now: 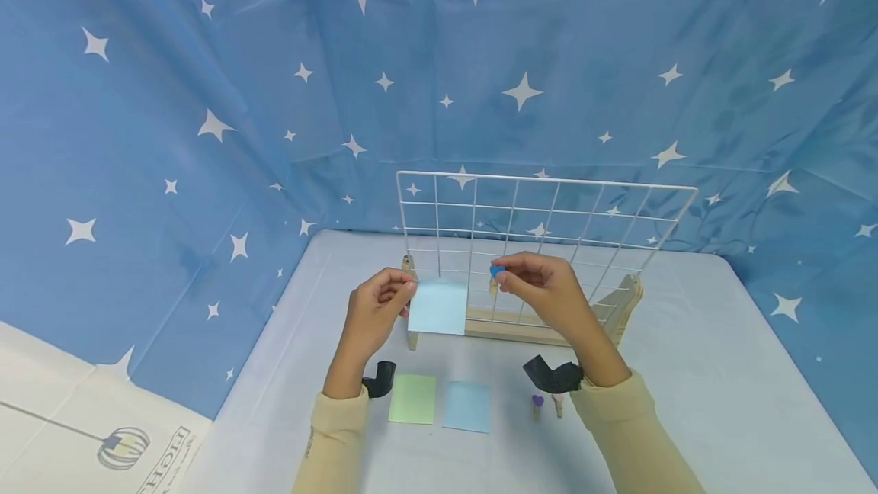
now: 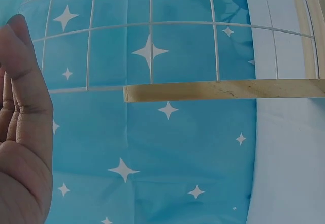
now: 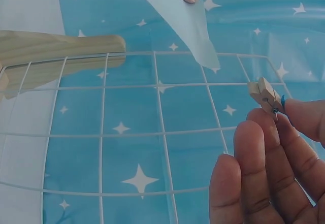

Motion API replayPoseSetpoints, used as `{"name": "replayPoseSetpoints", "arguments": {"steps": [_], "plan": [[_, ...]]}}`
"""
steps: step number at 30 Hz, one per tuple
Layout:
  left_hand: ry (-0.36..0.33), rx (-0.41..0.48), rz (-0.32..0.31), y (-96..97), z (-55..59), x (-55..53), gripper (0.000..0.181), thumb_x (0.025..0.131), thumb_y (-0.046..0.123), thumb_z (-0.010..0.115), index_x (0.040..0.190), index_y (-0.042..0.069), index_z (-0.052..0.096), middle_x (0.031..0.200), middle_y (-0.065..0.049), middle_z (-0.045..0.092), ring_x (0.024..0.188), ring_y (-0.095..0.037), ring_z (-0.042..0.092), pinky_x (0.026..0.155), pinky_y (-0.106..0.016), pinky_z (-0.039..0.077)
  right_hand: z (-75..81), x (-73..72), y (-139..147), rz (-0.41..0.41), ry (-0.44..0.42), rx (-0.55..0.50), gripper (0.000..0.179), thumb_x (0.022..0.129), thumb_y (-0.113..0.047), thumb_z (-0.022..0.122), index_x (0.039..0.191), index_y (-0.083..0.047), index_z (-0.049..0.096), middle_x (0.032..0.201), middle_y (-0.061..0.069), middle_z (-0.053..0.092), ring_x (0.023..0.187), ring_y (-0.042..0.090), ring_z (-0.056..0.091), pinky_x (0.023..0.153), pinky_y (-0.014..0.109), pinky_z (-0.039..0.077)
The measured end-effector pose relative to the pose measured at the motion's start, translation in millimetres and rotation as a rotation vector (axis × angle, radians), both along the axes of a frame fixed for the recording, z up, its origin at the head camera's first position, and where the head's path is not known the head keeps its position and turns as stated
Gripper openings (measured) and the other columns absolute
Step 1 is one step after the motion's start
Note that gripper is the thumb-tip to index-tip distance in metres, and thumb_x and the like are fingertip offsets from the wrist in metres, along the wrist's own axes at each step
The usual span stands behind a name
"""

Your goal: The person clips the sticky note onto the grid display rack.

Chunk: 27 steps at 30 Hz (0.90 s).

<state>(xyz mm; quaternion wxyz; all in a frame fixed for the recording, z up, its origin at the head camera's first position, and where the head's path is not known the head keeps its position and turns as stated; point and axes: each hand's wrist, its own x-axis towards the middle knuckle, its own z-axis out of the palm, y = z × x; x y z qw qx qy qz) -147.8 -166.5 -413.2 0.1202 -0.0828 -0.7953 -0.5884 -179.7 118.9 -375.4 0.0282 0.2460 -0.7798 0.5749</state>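
My left hand [image 1: 373,315] pinches a light blue paper sheet [image 1: 439,307] by its left edge, against the lower left of a white wire grid [image 1: 549,180]. Between thumb and fingers of my right hand [image 1: 549,292] is a small wooden clothespin [image 1: 494,286] with a blue heart on it, to the right of the sheet. From the right wrist, the clothespin [image 3: 264,96] points its wooden end at the grid, and the sheet [image 3: 177,18] hangs aslant beside it. The left wrist view shows only part of the left hand [image 2: 25,107]; the sheet is out of sight there.
A wooden base [image 1: 521,332] with side feet carries the grid. Nearer me lie a green paper pad [image 1: 412,399] and a blue paper pad [image 1: 467,406]. Two more clothespins, one with a purple heart [image 1: 537,401] and one pinkish [image 1: 559,404], lie near my right wrist.
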Motion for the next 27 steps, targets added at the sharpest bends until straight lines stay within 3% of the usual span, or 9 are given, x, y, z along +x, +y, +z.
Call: {"name": "replayPoseSetpoints", "arguments": {"steps": [14,19,27], "plan": [[0.032,0.021,0.002,5.8,4.0,-5.1,0.015,0.107,0.012,0.070,0.109,-0.003,0.073,0.092,-0.010,0.071,0.072,-0.016,0.065,0.068,-0.028,0.060,9.0,-0.8,-6,0.000,0.033,0.039,0.019,0.103,-0.001,0.071,0.120,0.006,0.077,0.109,0.018,0.079,0.094,0.010,0.075,0.086,0.019,0.059],[0.056,0.012,0.001,6.9,5.8,-8.6,0.013,0.107,0.011,0.071,0.108,-0.002,0.074,0.091,-0.010,0.070,0.070,-0.014,0.063,0.065,-0.024,0.057,10.3,-4.0,-6,-0.009,0.049,0.045,0.019,0.102,0.000,0.072,0.119,0.006,0.078,0.108,0.018,0.079,0.095,0.019,0.077,0.085,0.020,0.060],[0.082,0.012,0.032,8.8,8.1,-12.6,0.011,0.106,0.012,0.072,0.108,0.002,0.075,0.090,-0.007,0.070,0.070,-0.017,0.065,0.065,-0.026,0.057,15.0,-7.1,-5,-0.030,0.095,0.070,0.018,0.102,-0.001,0.072,0.119,0.005,0.078,0.104,0.016,0.080,0.088,0.007,0.073,0.080,0.020,0.059]]}}
